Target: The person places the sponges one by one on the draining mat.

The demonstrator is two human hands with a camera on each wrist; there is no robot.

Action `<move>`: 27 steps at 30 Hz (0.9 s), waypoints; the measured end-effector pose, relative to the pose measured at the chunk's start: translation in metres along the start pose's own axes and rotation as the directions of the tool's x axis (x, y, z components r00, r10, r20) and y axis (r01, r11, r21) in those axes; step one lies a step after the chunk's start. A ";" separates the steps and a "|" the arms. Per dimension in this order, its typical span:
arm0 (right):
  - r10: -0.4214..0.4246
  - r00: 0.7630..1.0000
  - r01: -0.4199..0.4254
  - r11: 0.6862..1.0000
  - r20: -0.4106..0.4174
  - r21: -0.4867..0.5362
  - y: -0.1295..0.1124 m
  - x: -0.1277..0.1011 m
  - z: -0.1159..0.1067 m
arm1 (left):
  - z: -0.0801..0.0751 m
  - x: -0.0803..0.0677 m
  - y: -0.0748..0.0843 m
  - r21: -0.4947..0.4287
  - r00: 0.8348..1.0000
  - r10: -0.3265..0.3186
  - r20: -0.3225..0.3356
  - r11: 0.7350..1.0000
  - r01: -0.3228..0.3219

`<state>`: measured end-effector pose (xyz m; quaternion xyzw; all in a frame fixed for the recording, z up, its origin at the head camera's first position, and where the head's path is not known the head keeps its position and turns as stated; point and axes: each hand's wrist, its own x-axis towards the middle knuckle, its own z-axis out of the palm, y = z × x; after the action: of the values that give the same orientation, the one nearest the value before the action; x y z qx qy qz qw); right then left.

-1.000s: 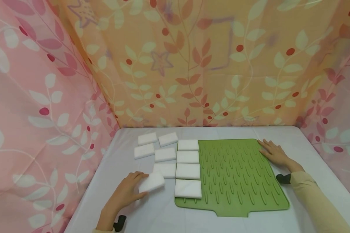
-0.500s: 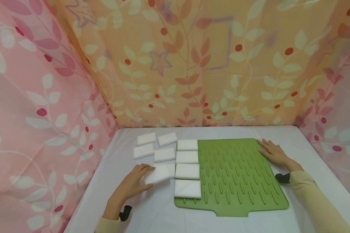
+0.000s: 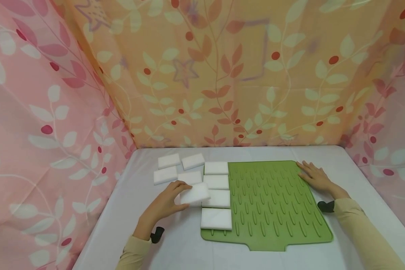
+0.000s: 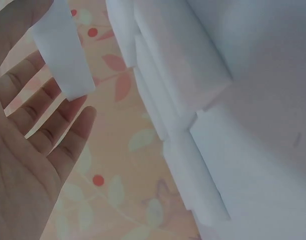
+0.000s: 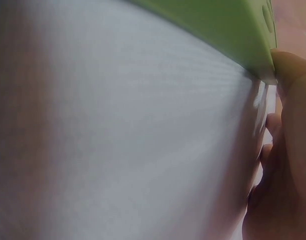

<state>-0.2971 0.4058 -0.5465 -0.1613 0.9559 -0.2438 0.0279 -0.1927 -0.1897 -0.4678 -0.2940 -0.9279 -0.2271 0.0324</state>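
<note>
In the head view, a person's left hand point(image 3: 167, 200) has its grip pinched on a white block point(image 3: 196, 193) overlapping the left edge of a green mat point(image 3: 273, 238) on the desk point(image 3: 175, 247). A column of four blocks point(image 3: 216, 219) lines that edge, seemingly the done part; at least four loose blocks point(image 3: 193, 161), towards the desk's far left corner, appear left to do, plus the pinched one. The right hand point(image 3: 318, 180), fingers extended, rests at the mat's far right corner. Left wrist view: thumb and fingertips hold the block. Right wrist view: a digit touches the mat.
</note>
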 end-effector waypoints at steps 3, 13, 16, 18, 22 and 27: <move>-0.001 1.000 0.001 1.000 -0.004 -0.003 0.002 0.001 0.000 | 0.002 0.010 0.002 0.003 1.000 0.022 0.002 1.000 -0.022; -0.005 1.000 0.004 1.000 -0.017 -0.005 0.003 0.001 0.002 | 0.016 0.045 0.006 0.126 0.988 0.152 -0.001 0.981 -0.150; -0.004 1.000 0.004 1.000 -0.026 -0.008 0.005 0.002 0.003 | 0.020 0.053 0.008 0.138 0.981 0.192 -0.004 0.972 -0.189; -0.003 1.000 0.003 1.000 -0.027 -0.013 0.006 0.002 0.004 | 0.021 0.059 0.009 0.140 0.977 0.214 -0.008 0.968 -0.210; -0.003 1.000 0.003 1.000 -0.020 -0.016 0.007 0.002 0.004 | 0.024 0.071 0.012 0.157 0.973 0.232 -0.006 0.961 -0.228; -0.004 1.000 0.004 1.000 -0.016 -0.010 0.005 0.001 0.003 | 0.026 0.085 0.015 0.172 0.966 0.257 0.005 0.952 -0.254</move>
<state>-0.2997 0.4087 -0.5514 -0.1614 0.9570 -0.2404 0.0190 -0.2527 -0.1223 -0.4689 -0.4057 -0.8977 -0.1431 0.0950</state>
